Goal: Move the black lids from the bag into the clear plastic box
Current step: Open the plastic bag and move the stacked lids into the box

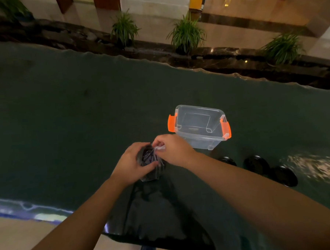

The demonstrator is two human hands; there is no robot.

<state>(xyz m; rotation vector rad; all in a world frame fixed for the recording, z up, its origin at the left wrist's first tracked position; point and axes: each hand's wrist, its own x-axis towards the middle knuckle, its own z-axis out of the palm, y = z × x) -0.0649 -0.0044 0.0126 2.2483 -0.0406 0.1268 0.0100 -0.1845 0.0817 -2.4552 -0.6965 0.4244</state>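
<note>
A dark mark on the floor of the clear plastic box point(199, 126) may be an embossed label, but it is too small to read. The box stands open on the dark green table point(64, 111), orange latches on both ends, with nothing inside. Just in front of it, the left hand point(132, 164) wraps around a thin clear bag point(151, 160) packed with dark lids, fingers closed on its side, while the right hand point(174, 150) pinches the bag's twisted top. Three black lids point(256, 164) lie on the table to the right, one partly hidden behind the right forearm, another blurred.
</note>
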